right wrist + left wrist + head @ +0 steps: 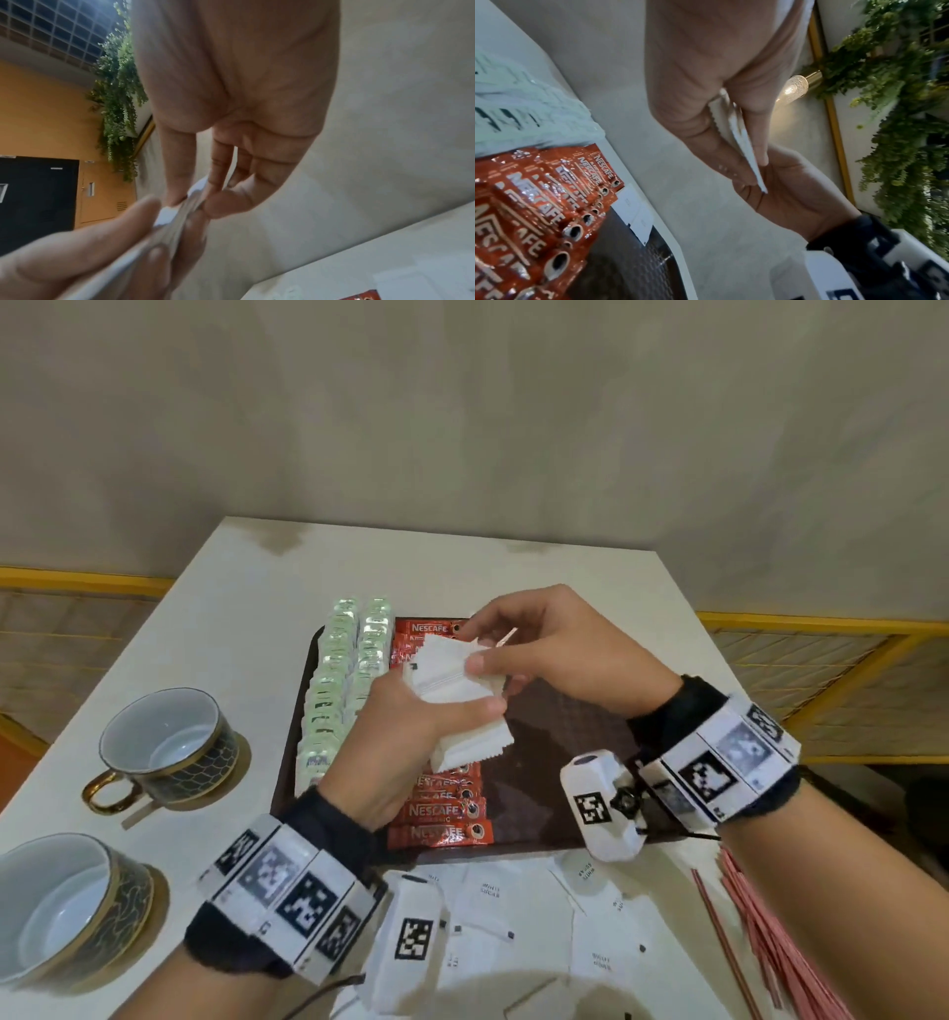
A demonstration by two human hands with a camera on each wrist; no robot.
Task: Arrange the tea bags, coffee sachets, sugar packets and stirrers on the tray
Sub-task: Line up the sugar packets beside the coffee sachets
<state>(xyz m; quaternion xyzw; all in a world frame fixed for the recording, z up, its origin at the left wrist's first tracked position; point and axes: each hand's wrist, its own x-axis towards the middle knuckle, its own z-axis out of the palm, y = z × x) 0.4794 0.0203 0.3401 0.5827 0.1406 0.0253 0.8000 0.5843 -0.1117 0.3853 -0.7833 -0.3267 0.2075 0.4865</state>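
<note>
**Both hands hold a stack of sugar packets over the tray**

Head view: The left hand [405, 742] grips a stack of white sugar packets [452, 690] from below, thumb on top. The right hand [544, 649] pinches the far end of the stack with thumb and fingers. The stack is up in the air over the middle of the dark tray [565, 737]. On the tray, tea bags [339, 690] sit in two rows at 9 o'clock from the stack, and red coffee sachets [441, 809] lie in a row right beside them. The right half of the tray is bare. More loose packets [513, 916] lie on the table [246, 618] at 6 o'clock, and pink stirrers [770, 942] lie at 5 o'clock. Two cups [164, 747] stand well off at 8 o'clock, out of the way.

Left wrist view: The left fingers [700, 130] and thumb squeeze the thin packet edges. The coffee sachets [552, 203] lie below, and one packet [634, 211] lies flat just past them.

Right wrist view: The right fingers [177, 178] pinch the packet ends, with the left fingers [102, 233] close by.

I think the packets are light, thin and bendy. They may slide apart, so holding both ends of the stack looks best. The shiny sachets beside the bare spot could get bumped.
</note>
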